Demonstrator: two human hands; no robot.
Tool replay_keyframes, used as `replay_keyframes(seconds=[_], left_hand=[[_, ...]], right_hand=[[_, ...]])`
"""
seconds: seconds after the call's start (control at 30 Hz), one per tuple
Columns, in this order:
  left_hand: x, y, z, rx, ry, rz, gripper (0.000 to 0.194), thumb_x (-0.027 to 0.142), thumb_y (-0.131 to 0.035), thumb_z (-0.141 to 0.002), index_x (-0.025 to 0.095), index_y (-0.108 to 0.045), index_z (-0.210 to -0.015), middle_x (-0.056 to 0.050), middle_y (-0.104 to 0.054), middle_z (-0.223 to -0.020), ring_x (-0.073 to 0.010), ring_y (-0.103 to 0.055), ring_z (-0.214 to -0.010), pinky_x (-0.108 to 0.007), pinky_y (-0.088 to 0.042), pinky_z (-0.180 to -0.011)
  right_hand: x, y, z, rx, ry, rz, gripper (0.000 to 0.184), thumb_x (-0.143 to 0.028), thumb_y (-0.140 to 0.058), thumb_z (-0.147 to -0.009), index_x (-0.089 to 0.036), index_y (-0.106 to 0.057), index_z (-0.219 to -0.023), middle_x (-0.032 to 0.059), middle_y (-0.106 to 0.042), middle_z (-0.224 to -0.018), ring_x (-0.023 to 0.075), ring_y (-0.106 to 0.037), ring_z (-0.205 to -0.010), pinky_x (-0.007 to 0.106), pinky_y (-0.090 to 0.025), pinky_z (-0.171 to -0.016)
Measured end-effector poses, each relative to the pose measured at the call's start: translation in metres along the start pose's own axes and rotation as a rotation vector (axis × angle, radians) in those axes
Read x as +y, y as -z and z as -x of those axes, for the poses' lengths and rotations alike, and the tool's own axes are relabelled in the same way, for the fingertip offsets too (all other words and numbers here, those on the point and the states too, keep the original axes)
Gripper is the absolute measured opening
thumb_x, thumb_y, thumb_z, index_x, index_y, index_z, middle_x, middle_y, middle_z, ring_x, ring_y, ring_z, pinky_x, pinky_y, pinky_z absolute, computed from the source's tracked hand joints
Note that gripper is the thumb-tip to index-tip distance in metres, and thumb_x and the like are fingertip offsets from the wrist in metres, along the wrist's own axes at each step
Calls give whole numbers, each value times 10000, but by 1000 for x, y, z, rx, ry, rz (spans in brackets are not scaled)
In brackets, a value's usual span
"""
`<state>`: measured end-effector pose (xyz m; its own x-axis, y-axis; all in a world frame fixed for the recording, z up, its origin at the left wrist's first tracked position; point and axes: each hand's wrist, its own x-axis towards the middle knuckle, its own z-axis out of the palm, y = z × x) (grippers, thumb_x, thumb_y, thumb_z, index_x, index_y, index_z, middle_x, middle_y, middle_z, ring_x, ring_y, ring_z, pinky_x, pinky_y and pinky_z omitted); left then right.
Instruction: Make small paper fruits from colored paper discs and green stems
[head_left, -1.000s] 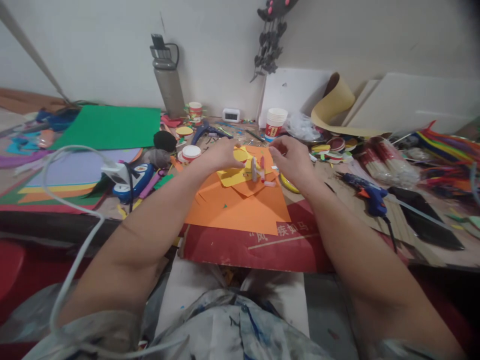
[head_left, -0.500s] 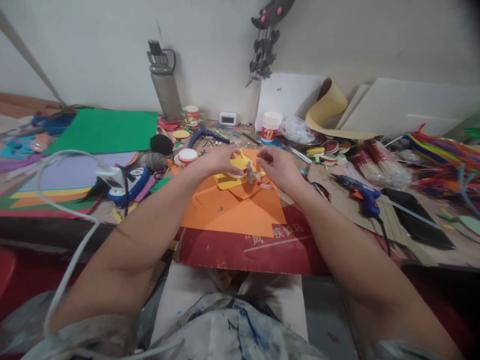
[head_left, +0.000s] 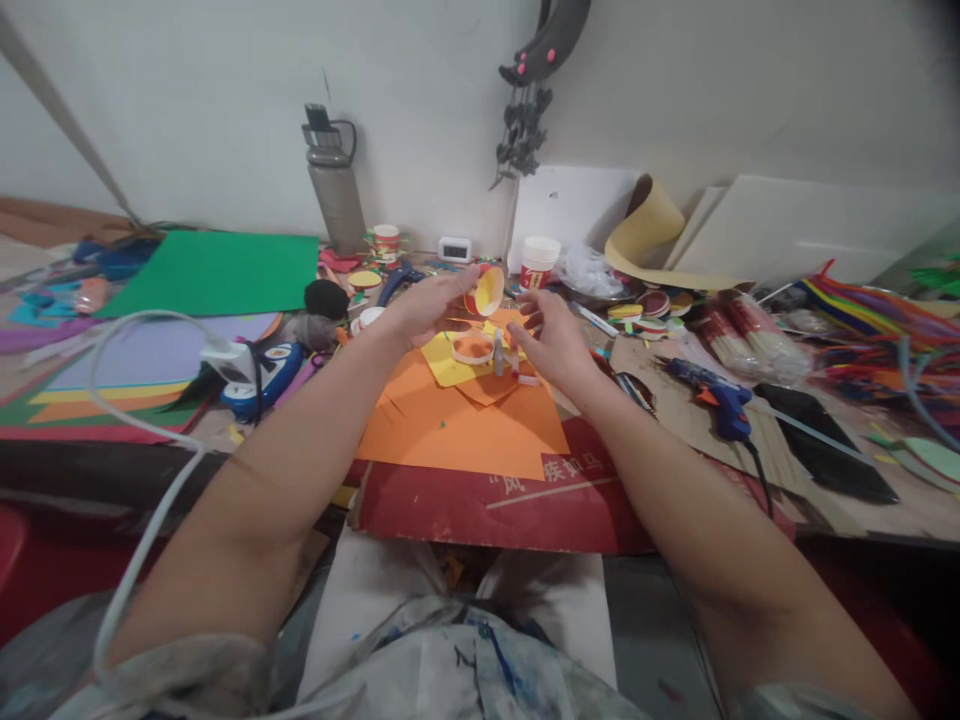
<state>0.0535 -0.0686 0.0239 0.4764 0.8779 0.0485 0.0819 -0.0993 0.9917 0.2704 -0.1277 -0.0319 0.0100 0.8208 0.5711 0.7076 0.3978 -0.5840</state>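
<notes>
My left hand (head_left: pixel 439 305) is closed on a cut piece of paper cup (head_left: pixel 489 291), red outside and yellow inside, held tilted above the papers. To the right, my right hand (head_left: pixel 551 335) has its fingers curved and apart, with nothing visible in them. Below the hands a shallow white-rimmed ring (head_left: pixel 472 348), orange within, rests on yellow paper (head_left: pixel 442 370). A small grey-white upright tube (head_left: pixel 499 355) stands beside it, close to a red-and-white marker-like stick (head_left: pixel 515 365) and a small cap-like piece (head_left: pixel 528 380). Orange sheets (head_left: pixel 480 435) lie underneath.
A red board (head_left: pixel 450 510) lies under the papers at the table's front edge. On the right are a blue glue gun (head_left: pixel 712 395) and a black phone-like slab (head_left: pixel 821 440). Stacked paper cups (head_left: pixel 538 262) and a grey bottle (head_left: pixel 335 195) stand behind. A white cable (head_left: pixel 161 510) loops at left.
My left hand has lifted the cup piece off the papers, and the orange-filled ring now shows below. My right hand's fingers have spread apart. The camera view has tilted slightly upward.
</notes>
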Motion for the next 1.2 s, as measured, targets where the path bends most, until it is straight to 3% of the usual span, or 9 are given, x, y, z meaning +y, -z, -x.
replay_keyframes(seconds=[0.17, 0.37, 0.57, 0.8, 1.0, 1.2], left_hand=[[12, -12, 9, -87, 65, 177, 744, 847, -688, -886, 217, -748, -1278, -173, -836, -1199, -316, -812, -1122, -372, -624, -846], [23, -9, 12, 49, -1, 123, 719, 717, -556, -996, 219, -665, -1504, -149, -837, -1263, -330, -779, -1237, -399, -637, -918], [16, -1, 4, 83, -35, 143, 746, 696, -474, -986, 163, -691, -1461, -157, -853, -1207, -338, -775, -1249, -368, -626, -857], [15, -4, 3, 126, -11, 177, 753, 726, -500, -966, 170, -710, -1428, -149, -865, -1089, -323, -805, -1172, -329, -601, -776], [12, -5, 1, 196, -1, 189, 770, 749, -478, -991, 172, -695, -1452, -144, -867, -1077, -295, -820, -1123, -308, -605, -760], [-7, -1, -13, 301, 92, 206, 706, 791, -439, -1018, 217, -713, -1325, -122, -867, -974, -258, -844, -945, -275, -530, -620]], right_hand=[[-2, 3, -1, 24, 17, -9, 370, -280, -694, -956, -234, -625, -1317, 152, -677, -1291, 246, -682, -973, 432, -591, -838], [-3, 3, -1, -86, 80, 70, 124, -243, -665, -959, -233, -744, -1054, 120, -696, -1130, 274, -666, -1000, 458, -571, -895], [-3, -14, 6, -253, 172, 216, 199, -213, -697, -947, -237, -845, -1079, 151, -702, -1151, 346, -628, -1131, 562, -501, -1043], [-15, -24, 13, -361, 156, 368, 213, -177, -651, -967, -230, -854, -1003, 185, -719, -1157, 383, -523, -1143, 548, -408, -938], [-20, -18, 10, -299, 252, 360, 247, -145, -592, -1005, -224, -815, -934, 163, -722, -1158, 355, -531, -1143, 544, -418, -993], [-16, 7, 1, -78, 280, 332, 287, -150, -548, -1032, -250, -771, -882, 150, -704, -1156, 343, -545, -1149, 544, -480, -1031]])
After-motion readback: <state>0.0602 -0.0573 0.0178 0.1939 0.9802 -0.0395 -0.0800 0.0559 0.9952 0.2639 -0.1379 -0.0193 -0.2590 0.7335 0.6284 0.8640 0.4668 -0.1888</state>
